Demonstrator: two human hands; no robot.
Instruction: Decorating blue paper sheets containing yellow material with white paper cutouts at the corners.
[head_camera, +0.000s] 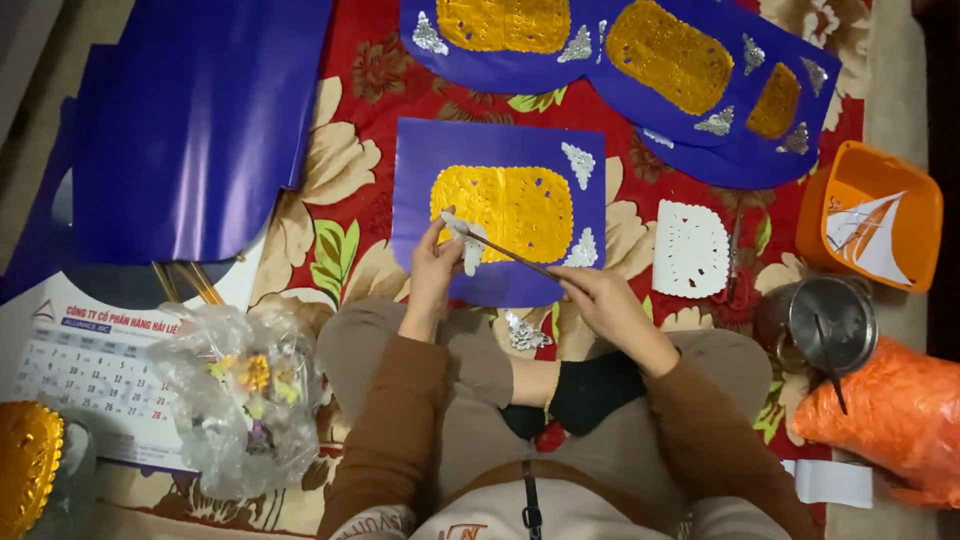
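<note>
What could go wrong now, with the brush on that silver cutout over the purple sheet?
The left hand pins only one end of the silver cutout, so the thin brush in the right hand may tear or drag it. Glue could smear onto the gold panel beneath. The metal pot with a stick in it sits near the right elbow and might tip.

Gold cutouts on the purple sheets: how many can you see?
4: one on the sheet under the hands, one at the top edge, cut off, two top right. Others may lie hidden.
</note>
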